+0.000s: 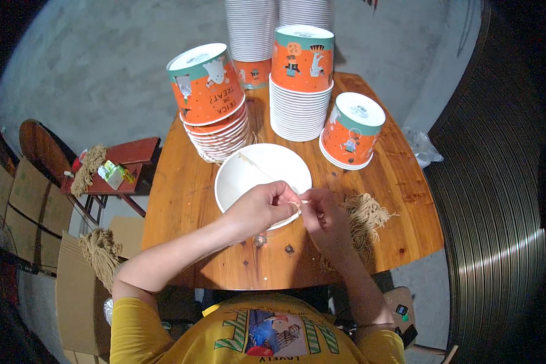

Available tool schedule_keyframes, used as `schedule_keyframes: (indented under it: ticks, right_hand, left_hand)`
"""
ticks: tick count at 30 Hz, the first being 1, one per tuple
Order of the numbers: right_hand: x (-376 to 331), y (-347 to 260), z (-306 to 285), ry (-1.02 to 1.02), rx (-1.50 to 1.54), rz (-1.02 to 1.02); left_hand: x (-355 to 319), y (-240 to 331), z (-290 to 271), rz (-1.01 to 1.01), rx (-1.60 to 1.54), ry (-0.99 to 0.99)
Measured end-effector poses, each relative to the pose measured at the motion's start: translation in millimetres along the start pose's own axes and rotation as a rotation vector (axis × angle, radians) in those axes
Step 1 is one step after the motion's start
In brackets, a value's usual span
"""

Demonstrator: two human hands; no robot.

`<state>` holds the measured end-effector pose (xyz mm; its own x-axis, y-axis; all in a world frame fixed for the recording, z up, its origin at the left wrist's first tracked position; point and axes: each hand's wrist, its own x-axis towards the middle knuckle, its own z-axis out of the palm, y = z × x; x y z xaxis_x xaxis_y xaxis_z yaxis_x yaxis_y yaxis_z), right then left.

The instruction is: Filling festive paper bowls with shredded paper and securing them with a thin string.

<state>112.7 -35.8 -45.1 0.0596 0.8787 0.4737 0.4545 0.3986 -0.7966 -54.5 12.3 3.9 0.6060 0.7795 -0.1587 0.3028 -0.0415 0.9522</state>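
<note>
In front of me a white paper bucket (236,179) stands with its round open mouth toward me. A thin beige string (258,166) crosses that mouth from the far rim toward my hands. My left hand (264,209) is closed in a pinch on the string at the near right rim. Touching it there, my right hand (326,221) is also closed, thumb and fingertips pressed together on the string's end. The fingers partly hide the string and the rim. Right beside my right hand lies a loose bundle of beige strings (367,218).
Upside-down orange printed buckets form a left stack (206,85), a middle stack (302,79) and a short right stack (353,130) on the wooden table (182,255). Taller stacks (252,30) rise behind. A red bench (124,161) and cardboard boxes (79,291) stand left; a ribbed shutter (497,182) is right.
</note>
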Motion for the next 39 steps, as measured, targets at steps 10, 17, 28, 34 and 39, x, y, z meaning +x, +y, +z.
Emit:
schedule_keyframes:
  ticks: [10,17,28,34,39]
  right_hand:
    - [-1.1,1.6,-4.0,-0.013,-0.152,-0.140]
    - [4.2,-5.4,-4.2,0.011,-0.251,-0.233]
    - [-0.2,3.1,-0.2,0.053,-0.073,-0.033]
    - [2.2,22.8,0.6,0.006,0.272,0.313]
    - [4.4,24.6,-5.8,-0.056,0.401,0.228]
  left_hand:
    - [-0.4,1.6,-1.2,0.013,0.040,0.013]
    - [-0.5,-3.6,-0.5,0.088,0.085,0.047]
    - [-2.0,-3.6,1.8,0.105,0.126,0.074]
    - [0.2,-8.4,3.5,0.218,0.138,0.040]
    - [-0.6,-9.8,2.6,0.249,0.178,0.062]
